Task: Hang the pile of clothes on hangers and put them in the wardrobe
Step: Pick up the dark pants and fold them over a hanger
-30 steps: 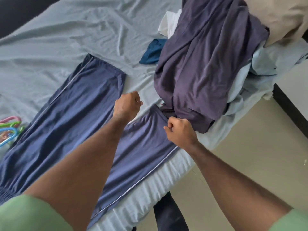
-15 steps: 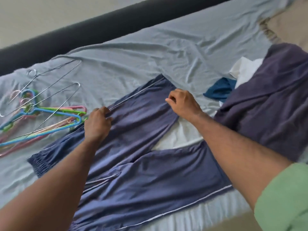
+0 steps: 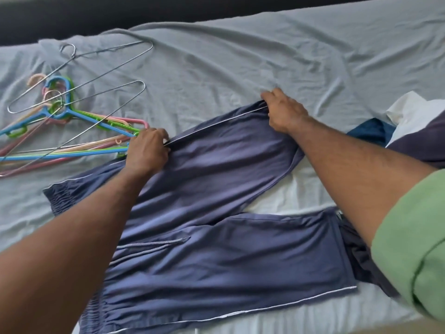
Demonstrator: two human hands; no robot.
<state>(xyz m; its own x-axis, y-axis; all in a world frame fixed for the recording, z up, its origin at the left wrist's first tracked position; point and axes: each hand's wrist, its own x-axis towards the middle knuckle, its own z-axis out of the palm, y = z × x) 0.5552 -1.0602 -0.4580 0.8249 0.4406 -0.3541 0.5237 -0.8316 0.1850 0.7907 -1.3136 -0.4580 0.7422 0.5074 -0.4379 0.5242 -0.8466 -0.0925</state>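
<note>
A pair of navy blue trousers (image 3: 212,249) with white side piping lies spread flat on the bed, legs pointing right. My left hand (image 3: 148,150) pinches the far leg's piped edge near its middle. My right hand (image 3: 283,112) grips the same leg at its hem end. A heap of plastic and wire hangers (image 3: 69,116) lies at the left, just beyond my left hand. The pile of clothes (image 3: 423,131) shows at the right edge: a dark purple garment, a white one and a teal one.
The bed is covered by a wrinkled light blue sheet (image 3: 240,59). A dark bed frame (image 3: 96,13) runs along the far side. My green sleeve (image 3: 414,249) fills the lower right corner.
Both hands moved from the near leg to the far leg's piped edge and have spread further apart along it. The view turned left, bringing the hangers into sight.
</note>
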